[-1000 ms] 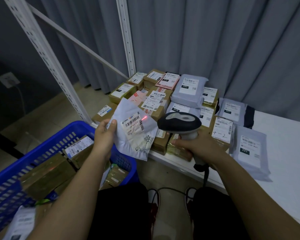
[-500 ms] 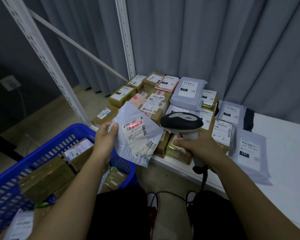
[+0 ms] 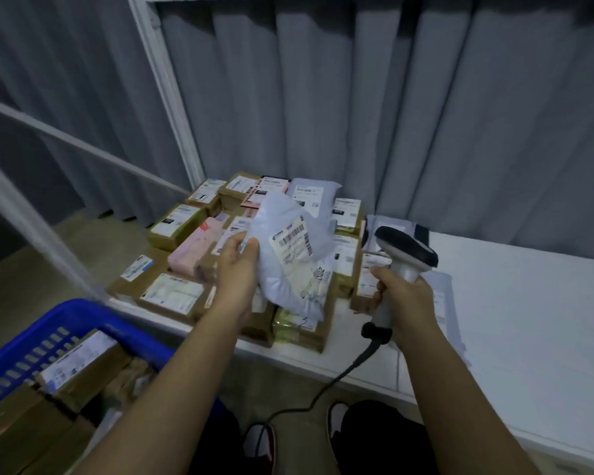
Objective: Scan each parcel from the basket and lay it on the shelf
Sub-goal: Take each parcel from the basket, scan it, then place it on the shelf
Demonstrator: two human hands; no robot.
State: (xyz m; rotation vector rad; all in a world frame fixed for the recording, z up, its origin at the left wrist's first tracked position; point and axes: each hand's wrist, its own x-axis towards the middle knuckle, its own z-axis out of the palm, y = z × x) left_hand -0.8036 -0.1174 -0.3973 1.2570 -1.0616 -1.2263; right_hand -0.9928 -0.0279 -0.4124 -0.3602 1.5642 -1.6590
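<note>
Holding the grey mailer (image 3: pixel 294 255) label-up over the shelf (image 3: pixel 515 303) near its left front edge, my left hand (image 3: pixel 237 272) pinches one side; my right hand (image 3: pixel 403 296) grips the scanner (image 3: pixel 403 252), probably aimed aside since scanning looks done.

Left hand (image 3: pixel 238 269) pinches grey mailer bag (image 3: pixel 290 255) by its left edge, label facing up, above the parcel pile (image 3: pixel 182 234) on white shelf (image 3: pixel 515 303). Right hand (image 3: pixel 407 296) grips scanner (image 3: pixel 405 252) handle, just right of the bag, cable hanging down. Blue basket (image 3: pixel 69 323) with boxes sits left of the shelf, below it.
</note>
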